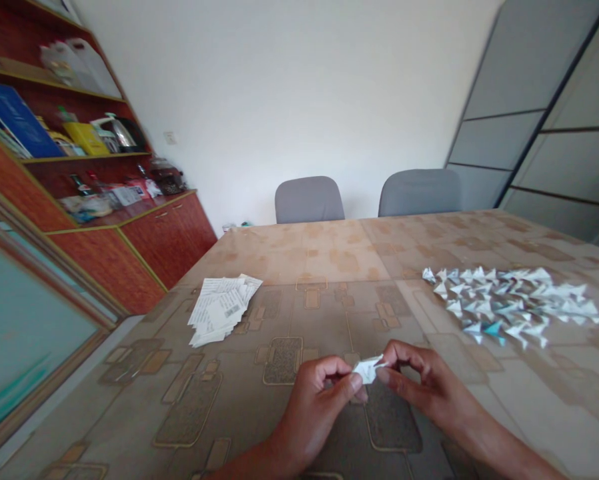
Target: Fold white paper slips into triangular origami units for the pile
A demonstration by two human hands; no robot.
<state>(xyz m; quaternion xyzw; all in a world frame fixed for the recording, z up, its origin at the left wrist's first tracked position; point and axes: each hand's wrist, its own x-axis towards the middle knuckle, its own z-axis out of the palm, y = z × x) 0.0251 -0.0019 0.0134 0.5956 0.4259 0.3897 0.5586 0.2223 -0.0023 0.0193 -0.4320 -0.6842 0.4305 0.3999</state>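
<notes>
A small folded piece of white printed paper [366,371] is held above the table between both hands. My left hand [315,405] pinches its left end between thumb and fingers. At the other end, my right hand [422,381] grips a thin pointed part with thumb and forefinger. To the left lies a loose stack of printed paper sheets [220,309]. Many small folded paper pieces [509,300] stand in rows at the right, mostly white, one of them with a teal patch [494,329].
A patterned cloth covers the table [299,257]. Two grey chairs, a left one [309,200] and a right one [419,193], stand beyond its far edge. Along the left wall is a red-brown shelf cabinet [164,243] with household goods. Grey panelled doors [519,100] rise at right.
</notes>
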